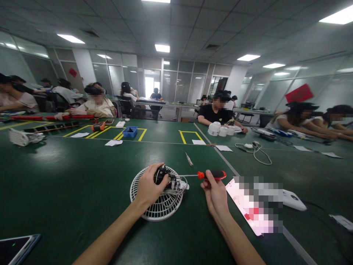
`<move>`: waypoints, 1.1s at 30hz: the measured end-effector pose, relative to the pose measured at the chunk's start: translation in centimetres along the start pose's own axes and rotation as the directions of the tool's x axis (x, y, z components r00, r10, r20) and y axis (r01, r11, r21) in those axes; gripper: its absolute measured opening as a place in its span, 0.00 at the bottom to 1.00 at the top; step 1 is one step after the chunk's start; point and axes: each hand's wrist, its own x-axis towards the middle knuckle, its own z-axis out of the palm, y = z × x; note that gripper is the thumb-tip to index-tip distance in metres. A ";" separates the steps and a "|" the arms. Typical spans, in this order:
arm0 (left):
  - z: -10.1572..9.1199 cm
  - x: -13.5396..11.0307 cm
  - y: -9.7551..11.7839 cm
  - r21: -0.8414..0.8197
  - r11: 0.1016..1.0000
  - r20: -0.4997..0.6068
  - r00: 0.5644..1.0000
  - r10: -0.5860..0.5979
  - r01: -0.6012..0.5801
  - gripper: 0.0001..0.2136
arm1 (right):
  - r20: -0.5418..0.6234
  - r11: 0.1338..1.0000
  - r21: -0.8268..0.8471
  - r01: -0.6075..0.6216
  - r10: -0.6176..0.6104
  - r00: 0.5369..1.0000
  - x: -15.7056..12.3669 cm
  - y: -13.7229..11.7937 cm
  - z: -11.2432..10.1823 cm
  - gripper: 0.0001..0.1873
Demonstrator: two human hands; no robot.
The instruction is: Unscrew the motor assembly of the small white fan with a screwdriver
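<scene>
A wide dark green table (82, 176) is carrying everything here, and a round white plastic fan grille (161, 211) is lying flat on it in front of the person. The left hand (149, 187) is resting over the grille's left half, its fingers curling around a small black motor block (161, 173) that is sitting on the grille's far part, with white wires (180, 185) trailing from it toward the grille's right edge. The right hand (215, 193) is hovering just right of the grille, its fingers closing around the red and black handle of a slim screwdriver (212, 175). The screwdriver's long axis is running level, right to left, and its thin metal shaft is pointing at the motor block, so the block is lying directly left of the right hand and under the left one, which is the nearer. Beyond the grille, a small silver hand tool (189, 159) is lying loose.
</scene>
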 end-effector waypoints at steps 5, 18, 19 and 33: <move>0.0 0.0 0.0 -0.006 1.000 -0.008 1.000 0.004 -0.004 0.15 | 0.006 1.000 -0.001 0.003 -0.003 1.000 -0.1 0.1 0.0 0.30; -0.1 0.0 0.1 0.002 1.000 -0.002 1.000 0.009 -0.009 0.16 | -0.031 0.986 -0.024 -0.166 0.165 0.986 -0.2 0.5 -0.2 0.26; -0.1 0.0 0.1 0.001 1.000 -0.003 1.000 0.009 -0.009 0.15 | -0.035 0.984 -0.024 -0.177 0.176 0.984 -0.2 0.5 -0.3 0.26; 0.0 0.0 0.0 0.001 1.000 -0.014 1.000 -0.006 0.006 0.14 | 0.035 0.965 0.080 -0.251 0.248 0.968 0.3 0.3 -0.6 0.22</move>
